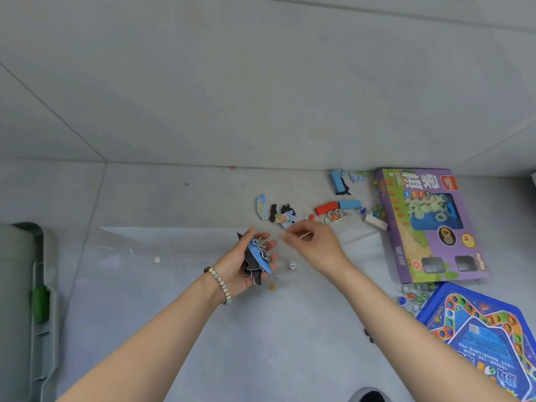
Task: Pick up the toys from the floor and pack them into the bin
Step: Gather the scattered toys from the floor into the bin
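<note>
My left hand [242, 264] is palm up over the floor and holds a small stack of puzzle pieces [255, 264] with a metal wire ring puzzle [262, 247] on top. Just to its right, my right hand [314, 245] hovers with fingers loosely curled and nothing clearly in it. Beyond the hands lie more puzzle pieces [282, 217], an orange marble [311, 217], a red block [326, 208], a blue block [349, 203] and a wire heart puzzle [336, 215]. A white die [292, 266] lies between my wrists. The bin [26, 309] shows at the left edge.
A purple chess game box [429, 224] lies at the right, with a blue board game [487, 340] and several glass marbles [416, 295] below it. A clear plastic sheet [121, 242] covers the grey tiled floor. Another blue block [336, 181] lies farther back.
</note>
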The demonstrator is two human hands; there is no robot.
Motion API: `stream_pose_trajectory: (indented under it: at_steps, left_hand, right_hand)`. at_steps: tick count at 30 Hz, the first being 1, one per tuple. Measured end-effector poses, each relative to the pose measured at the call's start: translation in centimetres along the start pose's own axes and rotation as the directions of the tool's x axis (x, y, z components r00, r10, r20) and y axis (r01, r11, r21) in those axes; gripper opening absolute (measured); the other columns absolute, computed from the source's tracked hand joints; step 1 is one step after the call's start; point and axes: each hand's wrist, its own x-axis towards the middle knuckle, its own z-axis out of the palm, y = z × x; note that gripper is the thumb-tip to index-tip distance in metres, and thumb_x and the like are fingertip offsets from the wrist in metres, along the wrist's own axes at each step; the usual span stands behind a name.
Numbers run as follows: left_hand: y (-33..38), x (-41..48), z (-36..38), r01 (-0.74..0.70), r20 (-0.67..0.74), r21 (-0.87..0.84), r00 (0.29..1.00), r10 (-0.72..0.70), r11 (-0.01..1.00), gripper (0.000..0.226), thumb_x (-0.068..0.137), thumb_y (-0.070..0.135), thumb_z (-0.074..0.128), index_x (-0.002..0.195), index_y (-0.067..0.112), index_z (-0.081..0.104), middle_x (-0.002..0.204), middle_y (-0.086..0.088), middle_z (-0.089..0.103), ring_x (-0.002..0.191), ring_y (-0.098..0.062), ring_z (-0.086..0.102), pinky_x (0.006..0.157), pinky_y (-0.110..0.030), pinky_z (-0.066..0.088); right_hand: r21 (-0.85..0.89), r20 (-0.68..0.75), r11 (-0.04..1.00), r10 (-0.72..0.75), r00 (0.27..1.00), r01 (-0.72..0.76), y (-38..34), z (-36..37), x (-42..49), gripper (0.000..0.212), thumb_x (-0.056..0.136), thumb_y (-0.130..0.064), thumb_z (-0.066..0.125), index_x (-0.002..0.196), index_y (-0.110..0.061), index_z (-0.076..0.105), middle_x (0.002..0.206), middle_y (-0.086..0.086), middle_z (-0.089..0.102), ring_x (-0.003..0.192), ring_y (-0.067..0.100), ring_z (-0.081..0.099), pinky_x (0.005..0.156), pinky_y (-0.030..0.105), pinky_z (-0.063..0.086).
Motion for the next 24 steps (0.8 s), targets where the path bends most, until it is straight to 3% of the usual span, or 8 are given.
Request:
stream_pose_trajectory:
  at_steps: [3,6,9,12,17,20,23,24]
  left_hand:
    - [1.2,0.0,-0.4,-0.046,-0.069,0.015,0.996,0.047,0.999,0.021,0.095,0.032,0.048,0.086,0.018,0.061,0.088,-0.001,0.066,0.075,-0.016,0.063,0.053,-0.023,0.056]
    - [2.1,0.1,-0.9,-0.071,-0.094,0.008,0.993,0.071,0.997,0.02,0.095,0.029,0.049,0.085,0.017,0.062,0.086,-0.001,0.065,0.069,-0.015,0.064,0.054,-0.023,0.056]
    - [2.5,0.2,-1.4,-0.076,-0.088,0.003,0.993,0.076,0.997,0.019,0.096,0.027,0.049,0.087,0.016,0.061,0.089,-0.002,0.065,0.076,-0.017,0.062,0.061,-0.027,0.055]
    - [2.7,0.3,-2.0,-0.073,-0.084,-0.006,0.994,0.072,0.997,0.018,0.096,0.025,0.049,0.087,0.015,0.061,0.089,-0.002,0.064,0.078,-0.017,0.061,0.063,-0.028,0.054]
    - [3.1,0.3,-2.8,-0.081,-0.095,-0.021,0.992,0.079,0.996,0.018,0.096,0.025,0.049,0.087,0.015,0.062,0.09,-0.003,0.064,0.079,-0.018,0.061,0.068,-0.029,0.052]
    - [3.3,0.3,-3.1,-0.076,-0.088,-0.036,0.993,0.072,0.996,0.019,0.096,0.025,0.049,0.087,0.014,0.062,0.091,-0.004,0.064,0.08,-0.019,0.061,0.069,-0.029,0.053]
    - [3.7,0.2,-3.4,-0.079,-0.063,-0.086,0.995,0.074,0.993,0.021,0.094,0.028,0.05,0.089,0.012,0.062,0.094,-0.007,0.066,0.084,-0.023,0.061,0.078,-0.033,0.051]
    - [3.8,0.2,-3.4,-0.079,-0.054,-0.095,0.996,0.074,0.992,0.023,0.094,0.03,0.05,0.09,0.012,0.063,0.093,-0.007,0.069,0.086,-0.025,0.062,0.08,-0.035,0.05]
  right_hand:
    - [-0.095,-0.096,0.995,-0.024,0.995,0.015,-0.7,-1.4,3.4,0.017,0.079,-0.02,0.074,0.092,-0.018,0.064,0.094,-0.001,0.065,0.083,0.015,0.059,0.066,0.017,0.042]
    - [-0.239,-0.034,0.968,0.064,0.997,-0.07,-0.8,-1.4,6.2,0.038,0.078,-0.024,0.075,0.112,-0.015,0.06,0.113,0.001,0.059,0.093,0.016,0.055,0.058,0.012,0.043]
    - [-0.513,-0.013,0.844,0.175,0.985,-0.157,-0.6,-0.5,7.7,0.049,0.073,-0.031,0.077,0.114,-0.016,0.056,0.115,0.002,0.06,0.096,0.023,0.061,0.081,0.033,0.052]
    - [-0.684,-0.03,0.72,0.136,0.99,-0.119,-0.4,0.6,7.8,0.052,0.072,-0.031,0.077,0.116,-0.017,0.053,0.115,0.002,0.061,0.107,0.024,0.056,0.088,0.032,0.042]
    - [-0.55,-0.009,0.819,0.187,0.982,-0.161,0.5,0.4,7.9,0.046,0.068,-0.031,0.08,0.106,-0.018,0.058,0.104,0.0,0.061,0.102,0.024,0.059,0.089,0.038,0.048]
    - [-0.52,-0.008,0.845,0.139,0.99,-0.123,-0.1,-0.4,7.8,0.024,0.075,-0.035,0.075,0.076,-0.025,0.053,0.08,-0.005,0.053,0.075,0.017,0.056,0.071,0.028,0.044]
    - [-0.26,-0.033,0.961,0.083,0.996,-0.089,-2.2,-0.8,6.8,0.032,0.08,-0.026,0.073,0.062,-0.015,0.049,0.059,-0.002,0.042,0.052,0.01,0.036,0.05,0.021,0.03]
    - [-0.138,-0.005,0.987,0.084,0.996,-0.084,-3.1,-0.7,6.1,0.026,0.079,-0.024,0.074,0.067,-0.012,0.055,0.058,-0.001,0.046,0.05,0.009,0.038,0.046,0.016,0.031]
